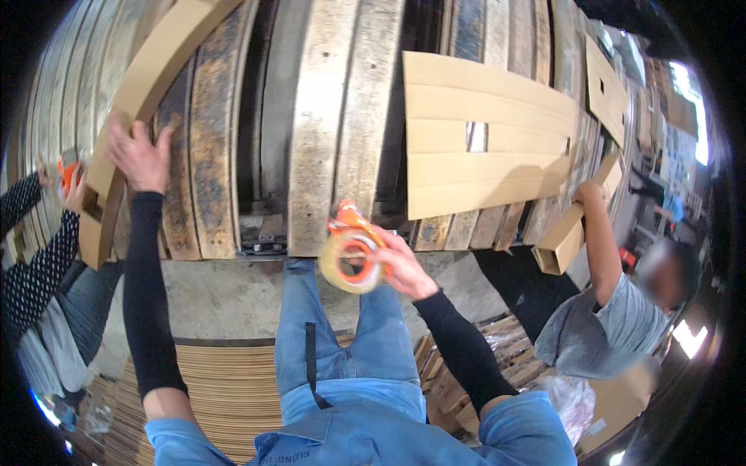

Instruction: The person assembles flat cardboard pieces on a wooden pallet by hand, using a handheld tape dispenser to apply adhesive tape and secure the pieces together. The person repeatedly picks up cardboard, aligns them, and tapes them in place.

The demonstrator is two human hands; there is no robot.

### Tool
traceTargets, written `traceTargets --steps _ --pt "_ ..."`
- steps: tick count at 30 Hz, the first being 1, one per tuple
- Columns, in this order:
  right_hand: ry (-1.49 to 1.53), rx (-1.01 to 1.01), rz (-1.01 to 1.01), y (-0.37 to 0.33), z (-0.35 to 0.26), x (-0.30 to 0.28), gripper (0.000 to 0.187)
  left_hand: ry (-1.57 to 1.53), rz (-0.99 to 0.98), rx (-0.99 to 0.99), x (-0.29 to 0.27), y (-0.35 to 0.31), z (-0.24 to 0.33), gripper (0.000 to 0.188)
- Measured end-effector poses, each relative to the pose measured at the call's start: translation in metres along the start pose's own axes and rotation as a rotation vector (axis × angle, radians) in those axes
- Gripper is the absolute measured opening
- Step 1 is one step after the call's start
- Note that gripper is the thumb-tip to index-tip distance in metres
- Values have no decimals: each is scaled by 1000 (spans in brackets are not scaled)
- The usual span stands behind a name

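Only lettering that reads: dark capitals [291,455] on the wearer's blue work top [350,435], between 6 and 7 o'clock, by the pocket flap [299,435], partly cut off at the lower edge. Pale patch [597,427] on brown cardboard [622,400], between 4 and 5 o'clock: maybe a label, unreadable.

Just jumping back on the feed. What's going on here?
The left hand is on a long cardboard tube, fingers spread, while the right hand holds an orange tape dispenser near the edge of the slatted table. To the left, a co-worker's hands are at another orange dispenser beside that tube. To the right, another co-worker's hand is on a shorter tube. A cardboard sheet with cutouts lies between.
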State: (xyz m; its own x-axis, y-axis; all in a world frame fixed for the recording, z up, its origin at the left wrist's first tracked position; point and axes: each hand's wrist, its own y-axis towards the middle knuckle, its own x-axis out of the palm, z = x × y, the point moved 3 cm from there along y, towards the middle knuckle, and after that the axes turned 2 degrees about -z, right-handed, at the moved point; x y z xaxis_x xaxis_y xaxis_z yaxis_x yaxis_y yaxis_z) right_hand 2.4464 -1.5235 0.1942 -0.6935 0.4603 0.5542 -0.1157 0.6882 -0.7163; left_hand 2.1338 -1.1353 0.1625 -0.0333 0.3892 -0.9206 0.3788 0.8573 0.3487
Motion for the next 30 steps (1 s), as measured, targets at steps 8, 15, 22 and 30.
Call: traceTargets --steps 8,15,22,30 --pt "538 -203 64 -127 58 -106 75 -777 -698 1030 -130 -148 404 51" --pt "781 -344 -118 -160 59 -139 80 -546 -620 994 -112 -145 510 59" --pt "267 -387 369 -191 -13 -214 54 -442 -627 1082 -130 -120 479 41" --pt "-1791 -546 357 -240 -139 -236 47 -933 -1212 983 -172 -41 382 47"
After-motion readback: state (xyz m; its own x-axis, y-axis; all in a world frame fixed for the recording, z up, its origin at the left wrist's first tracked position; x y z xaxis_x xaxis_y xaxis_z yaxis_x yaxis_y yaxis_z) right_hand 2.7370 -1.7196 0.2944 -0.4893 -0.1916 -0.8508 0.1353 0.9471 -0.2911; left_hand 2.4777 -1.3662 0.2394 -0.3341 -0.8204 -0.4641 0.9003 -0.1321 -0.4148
